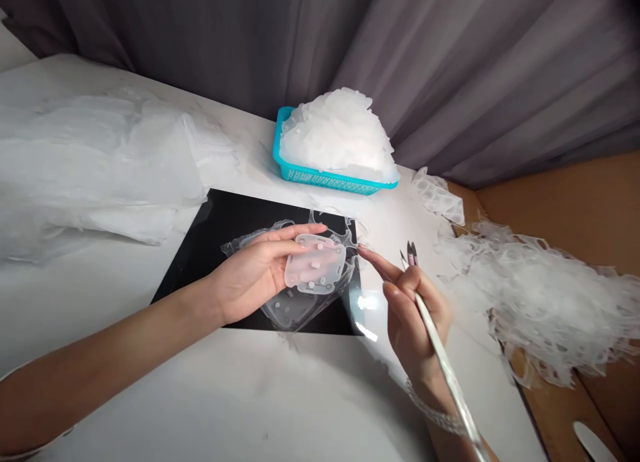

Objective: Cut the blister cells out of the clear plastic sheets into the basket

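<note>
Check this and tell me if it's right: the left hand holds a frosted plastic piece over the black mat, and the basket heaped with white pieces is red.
Not quite: the basket heaped with white pieces is turquoise blue, not red, as the head view shows. The left hand does hold a frosted plastic piece over the black mat.

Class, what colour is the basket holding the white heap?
The basket is turquoise; the head view shows it best.

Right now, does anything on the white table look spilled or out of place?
Yes: the tangled heap of translucent plastic scraps on the right looks spilled, because it spreads past the edge of the white table over the brown surface beside it.
</note>
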### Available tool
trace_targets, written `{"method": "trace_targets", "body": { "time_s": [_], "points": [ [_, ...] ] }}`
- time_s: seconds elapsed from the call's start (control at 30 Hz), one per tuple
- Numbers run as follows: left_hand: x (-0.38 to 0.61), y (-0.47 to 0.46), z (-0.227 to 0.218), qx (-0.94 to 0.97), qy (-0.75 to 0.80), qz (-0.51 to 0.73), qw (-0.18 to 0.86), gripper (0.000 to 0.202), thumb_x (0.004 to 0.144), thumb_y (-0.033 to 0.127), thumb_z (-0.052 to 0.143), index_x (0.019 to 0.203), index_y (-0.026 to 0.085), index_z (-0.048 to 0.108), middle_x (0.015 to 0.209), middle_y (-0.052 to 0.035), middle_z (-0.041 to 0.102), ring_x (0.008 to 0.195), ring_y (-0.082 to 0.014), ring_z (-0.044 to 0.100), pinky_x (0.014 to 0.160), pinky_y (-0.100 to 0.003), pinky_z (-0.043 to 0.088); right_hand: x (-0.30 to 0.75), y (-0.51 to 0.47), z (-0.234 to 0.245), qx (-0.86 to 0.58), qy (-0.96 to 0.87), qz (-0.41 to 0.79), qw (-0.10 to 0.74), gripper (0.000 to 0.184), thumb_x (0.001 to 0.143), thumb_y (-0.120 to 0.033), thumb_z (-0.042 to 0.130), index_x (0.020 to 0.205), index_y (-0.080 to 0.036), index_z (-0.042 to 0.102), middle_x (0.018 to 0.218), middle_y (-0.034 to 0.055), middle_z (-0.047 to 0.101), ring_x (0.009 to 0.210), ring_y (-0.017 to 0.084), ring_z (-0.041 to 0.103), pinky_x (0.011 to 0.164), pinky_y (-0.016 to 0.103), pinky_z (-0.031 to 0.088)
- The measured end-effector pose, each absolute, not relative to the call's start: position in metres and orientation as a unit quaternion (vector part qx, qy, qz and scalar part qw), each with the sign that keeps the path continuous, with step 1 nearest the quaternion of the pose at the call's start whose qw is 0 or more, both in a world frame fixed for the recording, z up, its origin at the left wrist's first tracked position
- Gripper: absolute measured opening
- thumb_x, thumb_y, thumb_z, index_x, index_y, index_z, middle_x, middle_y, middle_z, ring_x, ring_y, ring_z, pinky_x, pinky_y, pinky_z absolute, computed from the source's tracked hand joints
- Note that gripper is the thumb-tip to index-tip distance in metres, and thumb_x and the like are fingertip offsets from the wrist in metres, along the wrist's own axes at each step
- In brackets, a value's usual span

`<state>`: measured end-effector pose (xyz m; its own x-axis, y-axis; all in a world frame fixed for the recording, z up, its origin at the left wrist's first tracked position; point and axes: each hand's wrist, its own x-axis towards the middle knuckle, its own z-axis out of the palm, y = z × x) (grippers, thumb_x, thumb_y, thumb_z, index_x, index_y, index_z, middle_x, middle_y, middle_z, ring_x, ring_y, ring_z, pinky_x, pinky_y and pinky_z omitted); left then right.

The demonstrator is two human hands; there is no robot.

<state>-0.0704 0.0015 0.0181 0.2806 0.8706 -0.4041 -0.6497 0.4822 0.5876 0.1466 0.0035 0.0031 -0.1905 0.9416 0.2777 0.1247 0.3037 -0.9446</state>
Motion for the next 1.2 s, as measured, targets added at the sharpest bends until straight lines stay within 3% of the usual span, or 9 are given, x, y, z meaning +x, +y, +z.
{"method": "trace_targets", "body": {
  "time_s": [0.13, 0.37, 0.63, 0.87, 1.2],
  "points": [
    [-0.072, 0.001, 0.018, 0.179, 0.337, 0.482, 0.789, 0.030, 0.087, 0.011, 0.060, 0.116, 0.015, 0.067, 0.113, -0.0132, 0.073, 0.118, -0.0261, 0.063, 0.102, -0.037, 0.049, 0.146, 0.012, -0.002, -0.468, -0.594, 0.454, 0.471, 0.034, 0.089, -0.027, 0.061, 0.068, -0.024, 0.034, 0.110, 0.0093, 0.075, 0.108, 0.028, 0.068, 0.101, 0.051, 0.044],
    [-0.073, -0.003, 0.021, 0.264, 0.332, 0.478, 0.769, 0.026, 0.088, 0.019, 0.061, 0.112, 0.018, 0.070, 0.114, -0.0108, 0.073, 0.113, -0.0237, 0.064, 0.098, -0.033, 0.049, 0.135, 0.008, 0.011, -0.460, -0.596, 0.467, 0.464, 0.043, 0.085, -0.026, 0.069, 0.067, -0.023, 0.030, 0.105, 0.0063, 0.076, 0.096, 0.023, 0.070, 0.083, 0.038, 0.050],
    [-0.068, -0.012, 0.031, 0.304, 0.315, 0.462, 0.771, 0.022, 0.089, 0.020, 0.058, 0.105, 0.018, 0.074, 0.114, -0.0090, 0.072, 0.106, -0.0214, 0.063, 0.093, -0.032, 0.049, 0.125, -0.002, 0.027, -0.449, -0.566, 0.502, 0.475, 0.050, 0.078, -0.022, 0.077, 0.062, -0.022, 0.029, 0.085, 0.0015, 0.075, 0.074, 0.016, 0.063, 0.066, 0.031, 0.046],
    [-0.065, -0.016, 0.033, 0.274, 0.309, 0.467, 0.782, 0.021, 0.089, 0.015, 0.059, 0.100, 0.018, 0.076, 0.108, -0.0061, 0.073, 0.097, -0.0164, 0.064, 0.083, -0.024, 0.052, 0.128, -0.005, 0.028, -0.412, -0.498, 0.588, 0.486, 0.048, 0.080, -0.018, 0.075, 0.064, -0.022, 0.030, 0.091, 0.0014, 0.077, 0.079, 0.017, 0.060, 0.069, 0.031, 0.040],
    [-0.059, -0.018, 0.037, 0.228, 0.285, 0.471, 0.803, 0.022, 0.089, 0.012, 0.056, 0.098, 0.015, 0.076, 0.104, -0.0073, 0.073, 0.094, -0.0162, 0.065, 0.080, -0.025, 0.056, 0.126, -0.008, 0.032, -0.414, -0.440, 0.605, 0.518, 0.049, 0.079, -0.015, 0.076, 0.064, -0.022, 0.030, 0.089, 0.0015, 0.077, 0.080, 0.017, 0.065, 0.072, 0.032, 0.042]
  ]
}}
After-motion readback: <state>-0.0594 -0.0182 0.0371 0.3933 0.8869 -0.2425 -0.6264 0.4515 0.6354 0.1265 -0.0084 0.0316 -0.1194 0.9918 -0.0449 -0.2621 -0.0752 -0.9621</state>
